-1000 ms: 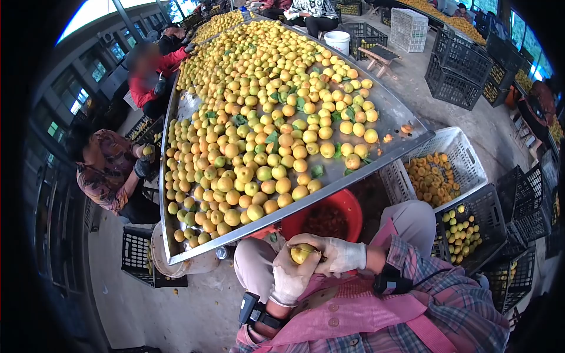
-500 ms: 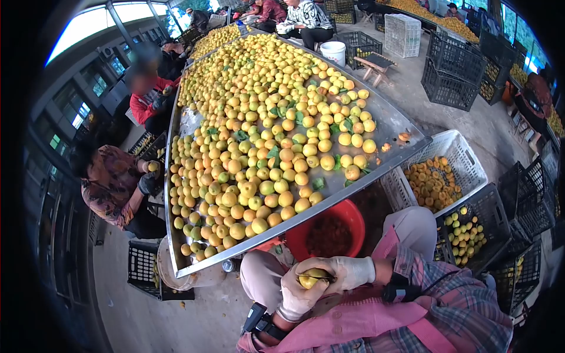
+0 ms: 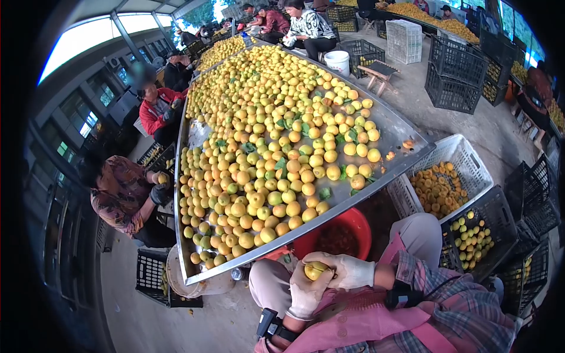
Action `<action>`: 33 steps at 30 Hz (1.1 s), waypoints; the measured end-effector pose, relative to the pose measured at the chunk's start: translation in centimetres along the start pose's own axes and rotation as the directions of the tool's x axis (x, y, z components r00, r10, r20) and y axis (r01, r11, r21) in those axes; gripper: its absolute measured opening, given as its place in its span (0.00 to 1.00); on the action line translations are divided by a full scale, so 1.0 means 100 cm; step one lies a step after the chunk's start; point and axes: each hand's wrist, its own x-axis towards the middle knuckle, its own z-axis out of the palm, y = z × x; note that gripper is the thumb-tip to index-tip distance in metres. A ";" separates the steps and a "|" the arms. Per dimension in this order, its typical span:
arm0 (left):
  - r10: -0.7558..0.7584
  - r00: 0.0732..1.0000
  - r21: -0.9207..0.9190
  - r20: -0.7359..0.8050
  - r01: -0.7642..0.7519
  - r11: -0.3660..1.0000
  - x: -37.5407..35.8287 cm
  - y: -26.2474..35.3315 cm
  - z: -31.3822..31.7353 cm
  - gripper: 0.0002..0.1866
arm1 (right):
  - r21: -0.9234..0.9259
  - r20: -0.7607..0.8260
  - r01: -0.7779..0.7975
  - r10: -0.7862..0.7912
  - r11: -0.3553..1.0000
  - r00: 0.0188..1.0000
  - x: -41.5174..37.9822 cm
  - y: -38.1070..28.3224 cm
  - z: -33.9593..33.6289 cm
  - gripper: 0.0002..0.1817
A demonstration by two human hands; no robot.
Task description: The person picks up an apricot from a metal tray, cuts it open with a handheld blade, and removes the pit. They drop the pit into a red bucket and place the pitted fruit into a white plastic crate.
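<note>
In front of my lap, both hands wear pale gloves and are close together around one yellow apricot [image 3: 315, 270]. My left hand [image 3: 306, 294] is closed around the fruit from below and the left. My right hand [image 3: 348, 272] comes in from the right with bent fingers against the apricot's upper side. A small dark edge shows between the right fingers and the fruit; what it belongs to is hidden. Beyond my hands, a red basin [image 3: 364, 232] with dark reddish contents stands partly under the metal table [image 3: 406, 154]. Many apricots [image 3: 247, 194] and some leaves cover that table.
To my right are a white crate [image 3: 474, 162] of opened apricots and a black crate [image 3: 497, 217] of yellow-green ones. A white bucket [image 3: 194, 285] and another black crate [image 3: 154, 276] stand left, under the table's corner. People sit along the left side, the nearest in a patterned shirt [image 3: 120, 197].
The view has shifted, so the table and crates appear slightly lower and farther right. My hands stay together on the apricot; the right fingers cover more of it and less of the dark edge shows.
</note>
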 end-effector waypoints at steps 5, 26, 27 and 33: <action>0.105 0.994 0.061 0.041 -0.108 0.992 -0.004 0.000 -0.002 0.21 | 0.148 0.163 -0.248 0.224 0.957 0.961 0.000 -0.007 -0.005 0.39; 0.006 1.000 -0.058 -0.007 -0.006 0.998 0.001 0.028 0.002 0.17 | -0.036 -0.062 -0.020 0.017 0.999 0.998 0.001 -0.008 -0.007 0.38; 0.079 0.997 0.064 0.008 -0.079 0.995 0.002 0.017 -0.001 0.18 | -0.027 -0.029 -0.039 0.039 0.999 0.999 0.000 -0.007 -0.008 0.37; 0.040 0.994 0.117 0.104 -0.053 0.992 -0.001 0.026 -0.004 0.18 | -0.036 0.070 -0.068 0.070 0.997 0.995 -0.004 -0.001 -0.012 0.35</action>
